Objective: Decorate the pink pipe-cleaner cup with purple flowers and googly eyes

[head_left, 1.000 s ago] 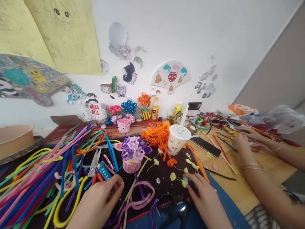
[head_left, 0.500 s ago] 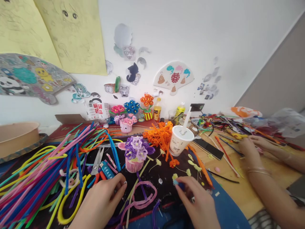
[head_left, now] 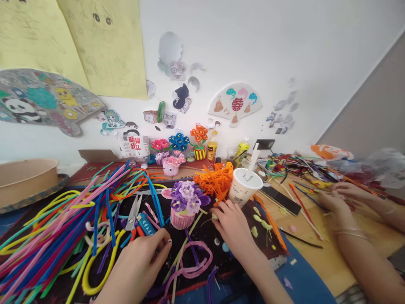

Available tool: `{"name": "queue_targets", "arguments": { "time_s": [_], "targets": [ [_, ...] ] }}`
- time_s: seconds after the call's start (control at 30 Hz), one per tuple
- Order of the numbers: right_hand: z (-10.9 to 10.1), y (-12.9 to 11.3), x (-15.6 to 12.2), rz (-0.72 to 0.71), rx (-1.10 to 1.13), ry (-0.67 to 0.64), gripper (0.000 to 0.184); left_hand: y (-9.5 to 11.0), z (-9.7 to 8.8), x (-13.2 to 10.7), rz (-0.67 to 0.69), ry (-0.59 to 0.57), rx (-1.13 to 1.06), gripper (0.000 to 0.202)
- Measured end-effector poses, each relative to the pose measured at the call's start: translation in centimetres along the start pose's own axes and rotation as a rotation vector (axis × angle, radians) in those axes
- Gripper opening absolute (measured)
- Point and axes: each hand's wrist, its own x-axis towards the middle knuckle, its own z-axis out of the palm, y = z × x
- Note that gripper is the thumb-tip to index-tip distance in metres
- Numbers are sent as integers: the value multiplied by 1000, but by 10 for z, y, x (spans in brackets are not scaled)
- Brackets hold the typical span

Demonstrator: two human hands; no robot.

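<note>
My left hand (head_left: 142, 257) rests low on the dark mat with its fingers curled in; whatever they hold is hidden. My right hand (head_left: 232, 226) reaches forward beside the paper cup, its fingertips closed on a small pale yellow flower (head_left: 214, 216) with a thin stem. Between the hands stands a pink pot (head_left: 182, 219) with purple pipe-cleaner flowers (head_left: 188, 196). In front of it lies a pink pipe-cleaner loop (head_left: 202, 272). Scissors (head_left: 134, 213) and a blue lighter (head_left: 145, 224) lie just beyond my left hand.
Many coloured pipe cleaners (head_left: 63, 228) cover the left side. Orange pieces (head_left: 215, 181) are heaped behind the white cup (head_left: 245, 185) with a straw. A phone (head_left: 281, 200) lies to the right, near another person's hands (head_left: 335, 200). Finished flower pots (head_left: 199, 154) stand by the wall.
My right hand has moved forward and left, from the mat's front to the pale yellow flower by the cup. My left hand stays curled. The view has shifted slightly.
</note>
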Motion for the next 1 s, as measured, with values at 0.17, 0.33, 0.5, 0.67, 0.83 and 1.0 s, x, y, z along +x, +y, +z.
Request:
{"name": "queue_targets", "arguments": {
  "time_s": [0.17,0.33,0.5,0.67,0.83,1.0],
  "targets": [
    [2,17,-11,97,29,78,11,1,0,-1,6,4,11,32],
    [-4,24,-26,199,154,224,13,2,1,-1,18,22,8,29],
    [-27,-6,-22,339,458,418,17,1,1,-2,46,115,-206,29],
    [-49,-45,3,247,859,-38,18,3,-2,-3,53,350,-410,30],
    [-37,-70,15,229,1086,-255,20,7,-5,-2,106,400,-456,26],
    [-11,-78,6,338,1383,-352,34,5,2,-1,242,388,-433,21]
  ]
}}
